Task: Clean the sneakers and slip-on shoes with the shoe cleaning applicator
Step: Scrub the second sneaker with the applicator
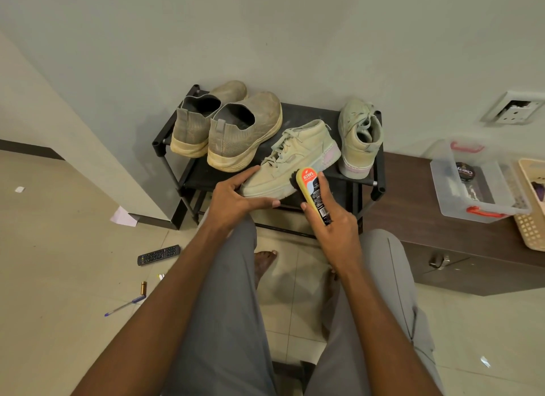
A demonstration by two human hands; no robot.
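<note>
Pale glossy floor tiles (pixel 59 248) and a plain matte wall are being seen behind a low black metal shoe rack (pixel 309 112) with a flat dark shelf. Four shoes are being carried on it: two grey knitted slip-on shoes (pixel 230 130) with thick cream rubber soles at the far left, heels towards the near side, and two pale green suede-like lace-up sneakers. One upright sneaker (pixel 361 136) is being stood at the far right. The other sneaker (pixel 292 156) is being held at the near edge of the shelf, toe to the left, by the left hand (pixel 236 198), whose fingers and thumb are being curled round the toe and sole. One oblong yellow shoe cleaning applicator (pixel 314 195) with a black sponge face and a red label is being grasped by the right hand (pixel 336 230), its sponge being pressed against the side of that sneaker.

One clear plastic box (pixel 477 186) with red clips is being rested on a dark brown wooden cabinet (pixel 442 248) at the right. One black remote control (pixel 159 254), one blue pen (pixel 125 305) and one small battery (pixel 143 288) are being left on the tiles at the near left.
</note>
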